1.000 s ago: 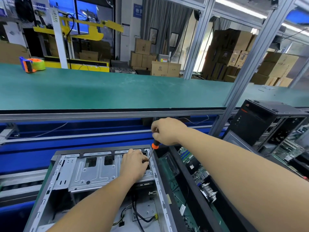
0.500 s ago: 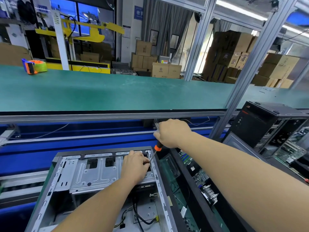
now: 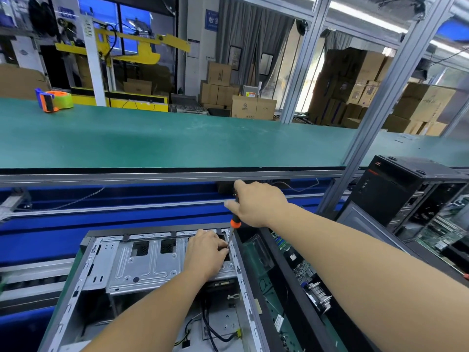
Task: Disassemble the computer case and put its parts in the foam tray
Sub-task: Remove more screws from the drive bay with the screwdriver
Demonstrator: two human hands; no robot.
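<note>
The right hand point(image 3: 256, 203) reaches forward over the open computer case point(image 3: 142, 275), fingers curled round the black-and-orange handle of a screwdriver point(image 3: 234, 222) whose shaft slants down to the case's far right corner. The left hand point(image 3: 206, 252) rests on the silver drive cage point(image 3: 144, 262) at that corner, its fingers bent beside the screwdriver tip; whether they pinch anything cannot be told. Right of the case lies a black side panel point(image 3: 291, 283) carrying a circuit board. Beyond the case runs a green counter point(image 3: 177, 141) with a tape dispenser point(image 3: 54, 100).
</note>
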